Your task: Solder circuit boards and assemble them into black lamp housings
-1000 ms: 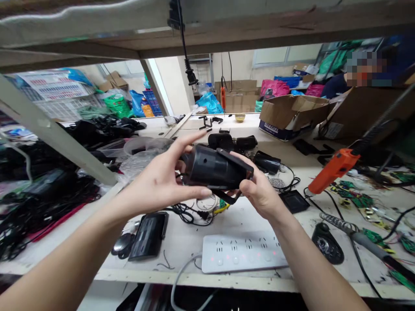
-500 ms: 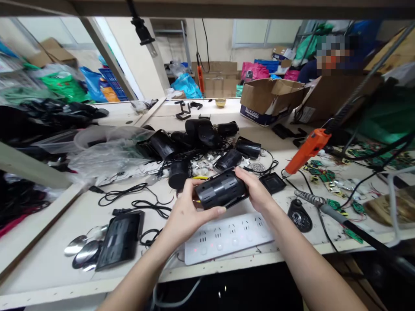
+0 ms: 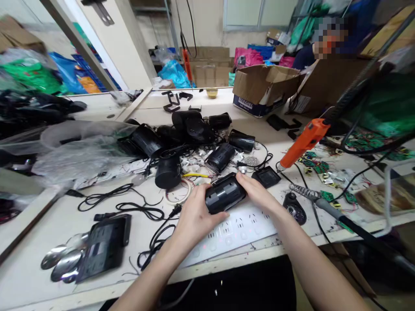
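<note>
holding a black housing (image 3: 225, 193) by both ends, tilted slightly, just above a white power strip (image 3: 238, 229) at the near edge of a white bench (image 3: 22, 276). with the left hand (image 3: 197, 211), gripping the left end, thumb stretched along the near side and fingers bent behind, partly hidden. with the right hand (image 3: 256, 192), clasping the right end, fingertips resting near its upper edge; thumb position impossible to tell.

just beyond the left hand, a yellow strip (image 3: 196, 175), a pale ring (image 3: 178, 192) and a black cup (image 3: 167, 172). farther back, a pile of dark housings (image 3: 184, 127), with small white parts (image 3: 194, 164) in front. beyond the right hand, a shallow black tray (image 3: 266, 176).

off to the left, a flat black panel (image 3: 105, 246) beside shiny discs (image 3: 53, 257), with a looped black cord (image 3: 139, 207) behind. on the right, an orange tool (image 3: 304, 142) hanging at a slant, near green circuit boards (image 3: 319, 166), and a black stand (image 3: 294, 208) lower down. toward the far edge, a small yellow bowl (image 3: 212, 93) and an open cardboard box (image 3: 266, 86). behind the boxes at right, a person (image 3: 303, 56) in dark clothing.
</note>
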Tool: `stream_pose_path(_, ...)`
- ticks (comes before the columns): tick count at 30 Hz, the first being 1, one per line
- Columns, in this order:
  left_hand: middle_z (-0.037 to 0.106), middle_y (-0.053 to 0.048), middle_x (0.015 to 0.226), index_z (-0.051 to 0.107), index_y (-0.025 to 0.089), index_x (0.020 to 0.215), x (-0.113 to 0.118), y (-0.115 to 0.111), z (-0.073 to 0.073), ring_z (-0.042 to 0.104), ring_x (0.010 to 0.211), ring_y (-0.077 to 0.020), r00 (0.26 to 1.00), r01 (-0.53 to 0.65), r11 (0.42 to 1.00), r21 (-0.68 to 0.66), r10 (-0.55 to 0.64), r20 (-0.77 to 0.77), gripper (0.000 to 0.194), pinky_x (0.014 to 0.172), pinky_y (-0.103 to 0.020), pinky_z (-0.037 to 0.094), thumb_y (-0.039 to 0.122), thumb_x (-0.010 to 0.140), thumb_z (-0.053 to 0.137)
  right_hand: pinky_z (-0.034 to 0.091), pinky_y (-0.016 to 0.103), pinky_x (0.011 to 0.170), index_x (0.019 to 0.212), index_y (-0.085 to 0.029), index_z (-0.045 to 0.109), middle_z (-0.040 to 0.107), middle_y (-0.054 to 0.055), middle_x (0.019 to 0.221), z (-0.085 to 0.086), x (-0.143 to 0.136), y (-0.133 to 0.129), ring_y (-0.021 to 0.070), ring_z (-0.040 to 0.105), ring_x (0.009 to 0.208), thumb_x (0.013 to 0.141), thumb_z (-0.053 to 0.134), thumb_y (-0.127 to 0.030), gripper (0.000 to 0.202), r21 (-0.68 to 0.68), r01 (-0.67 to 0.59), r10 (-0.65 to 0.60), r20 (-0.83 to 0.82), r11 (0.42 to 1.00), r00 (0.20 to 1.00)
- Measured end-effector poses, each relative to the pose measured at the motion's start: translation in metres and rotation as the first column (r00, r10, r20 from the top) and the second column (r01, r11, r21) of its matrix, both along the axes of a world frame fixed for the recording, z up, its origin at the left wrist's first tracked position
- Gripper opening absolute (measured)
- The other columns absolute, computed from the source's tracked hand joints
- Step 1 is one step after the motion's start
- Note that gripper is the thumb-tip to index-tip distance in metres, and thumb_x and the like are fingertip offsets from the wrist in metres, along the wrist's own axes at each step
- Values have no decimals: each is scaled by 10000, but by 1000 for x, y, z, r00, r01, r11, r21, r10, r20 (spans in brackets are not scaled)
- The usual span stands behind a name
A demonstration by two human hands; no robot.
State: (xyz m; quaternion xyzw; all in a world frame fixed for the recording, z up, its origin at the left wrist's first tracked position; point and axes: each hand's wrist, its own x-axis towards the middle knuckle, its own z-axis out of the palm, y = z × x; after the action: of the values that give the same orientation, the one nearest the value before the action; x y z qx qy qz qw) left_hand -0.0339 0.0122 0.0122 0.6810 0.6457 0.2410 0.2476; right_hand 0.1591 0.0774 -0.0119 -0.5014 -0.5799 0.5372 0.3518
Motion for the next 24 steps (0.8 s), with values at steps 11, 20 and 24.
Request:
stream_pose_path(11,471,-217,1408,337,137,1427,-1,-20,-2,480,1309,-347,974,129,972,197,-87,-207,713,1033,-491,458,354,831,662,426,319,745,782,-211,658,676,27,773,4,-6,5,231,605,809,852,478,-627,460,57,50,-64,261,997,963)
stream_pose_path(20,724,-109,1058,697,223,1072,-102,-48,1,687,944,-339,892,243,968,-67,-250,-377,424,792,-450,585,458,721,733,431,347,762,712,-209,667,706,67,782,-2,4,14,283,642,854,839,440,-685,543,-14,118,-103,390,993,915)
stream_pose_path(24,744,-51,830,709,251,855,-118,-57,-9,715,761,-252,919,267,963,-39,-267,-289,271,666,-327,581,479,866,562,438,351,775,730,-201,690,712,85,791,-4,4,17,298,650,875,832,459,-669,532,-24,130,-106,436,991,893)
